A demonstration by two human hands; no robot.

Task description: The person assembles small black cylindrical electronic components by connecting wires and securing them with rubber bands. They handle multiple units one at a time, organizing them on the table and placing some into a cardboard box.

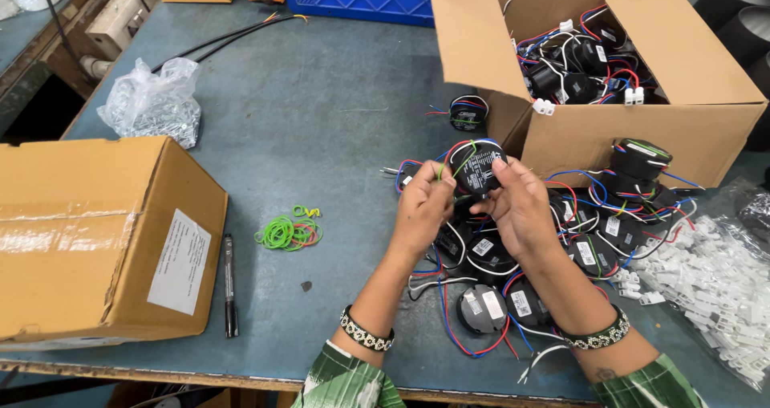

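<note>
Both hands hold 1 round black module (476, 167) above the middle of the blue-grey table (321, 119). The left hand (423, 207) is closed around the module's left edge and pinches a green wire (454, 167) there. The right hand (520, 207) grips the right edge, with the fingertips on the rim. The module lies between the 2 hands, just above them in the head view, its flat face turned toward the camera, so neither hand is nearer. It is round, so I cannot name a long axis.

Under the hands lies a pile of the same black modules (513, 280) with red, blue and white wires, each with a small white rectangular label on top. Behind the right hand stands an open cardboard box (642, 127) with more modules inside. At the left sits a closed cardboard box (88, 231) with a white rectangular label on its side; a black pen (229, 280) lies just beside it. Green rubber bands (287, 230) lie near the pen. A clear bag of small metal parts (152, 103) is at the far left, and a clear bag of white connectors (714, 288) at the right.
</note>
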